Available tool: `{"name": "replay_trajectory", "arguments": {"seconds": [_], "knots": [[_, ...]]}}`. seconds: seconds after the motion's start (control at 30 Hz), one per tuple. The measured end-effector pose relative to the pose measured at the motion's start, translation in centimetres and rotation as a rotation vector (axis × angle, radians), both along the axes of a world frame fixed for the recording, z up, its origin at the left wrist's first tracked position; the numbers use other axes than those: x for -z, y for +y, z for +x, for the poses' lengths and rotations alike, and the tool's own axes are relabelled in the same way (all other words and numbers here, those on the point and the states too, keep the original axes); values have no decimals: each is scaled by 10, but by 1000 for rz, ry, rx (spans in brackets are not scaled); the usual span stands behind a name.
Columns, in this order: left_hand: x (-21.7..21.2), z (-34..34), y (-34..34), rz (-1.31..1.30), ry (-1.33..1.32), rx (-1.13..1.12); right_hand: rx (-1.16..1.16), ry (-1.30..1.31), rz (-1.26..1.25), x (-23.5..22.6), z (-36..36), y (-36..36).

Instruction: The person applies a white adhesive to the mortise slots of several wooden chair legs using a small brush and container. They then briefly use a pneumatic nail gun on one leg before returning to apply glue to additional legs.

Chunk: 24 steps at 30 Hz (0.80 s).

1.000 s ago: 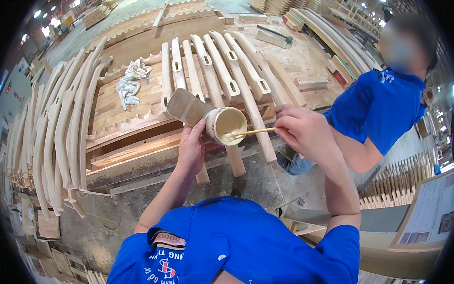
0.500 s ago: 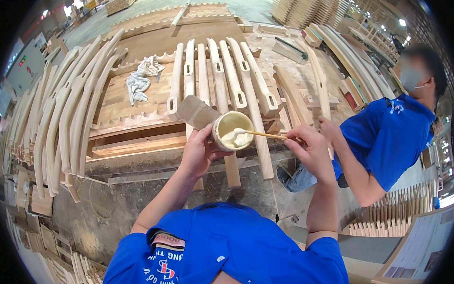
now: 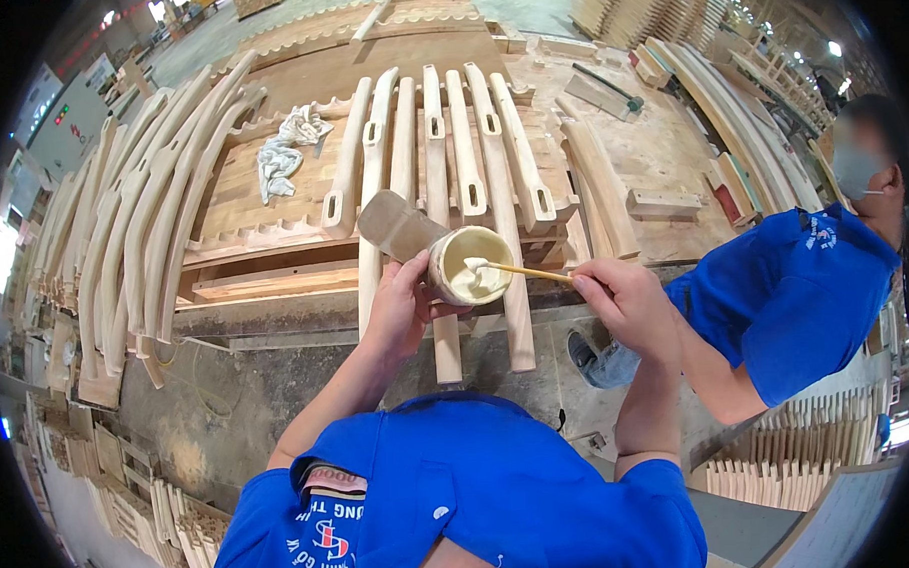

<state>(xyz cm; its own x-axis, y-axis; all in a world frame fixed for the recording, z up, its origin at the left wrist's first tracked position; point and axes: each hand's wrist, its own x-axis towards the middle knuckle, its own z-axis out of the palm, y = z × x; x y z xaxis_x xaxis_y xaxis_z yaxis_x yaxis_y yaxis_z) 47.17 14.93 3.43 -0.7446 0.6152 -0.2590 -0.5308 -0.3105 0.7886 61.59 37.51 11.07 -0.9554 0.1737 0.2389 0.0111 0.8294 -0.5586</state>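
Note:
My left hand (image 3: 401,304) is wrapped round a small round tub (image 3: 439,277) tilted toward me. Thick cream-coloured paste (image 3: 474,281) fills its lower part and clings to the inner wall. A flat brownish scraper-like plate (image 3: 400,226) sticks out beyond the tub, up and to the left; its lower end is hidden at my left hand. Between thumb and fingers, my right hand (image 3: 623,296) pinches a thin wooden stick (image 3: 534,273), whose tip is in the paste. Just beyond the tub, several pale slotted wooden bars (image 3: 436,169) lie side by side, some overhanging the bench's near edge.
A person in blue (image 3: 790,297) stands close on my right, one forearm partly behind my right hand. Curved wooden pieces (image 3: 157,219) are stacked on the left. A white rag (image 3: 280,162) lies on the workbench (image 3: 316,194), and a dark-handled tool (image 3: 608,90) lies farther right.
The long wooden piece the other person held on the right has gone from view, and that person's hand is now hidden behind mine. My stick has stirred slightly in the paste; the view shifted a little.

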Motion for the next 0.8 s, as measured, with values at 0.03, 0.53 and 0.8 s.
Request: {"name": "replay_trajectory", "arguments": {"seconds": [0.03, 0.53, 0.8], "knots": [[1, 1, 0, -3, 4, 0, -15, -40, 7, -2, -2, 4], [-5, -9, 33, -6, -55, -65, -188, -61, -353, 35, -43, 54], [4, -15, 30, -30, -66, -60, 66, -13, -406, 87, -59, 120]]}}
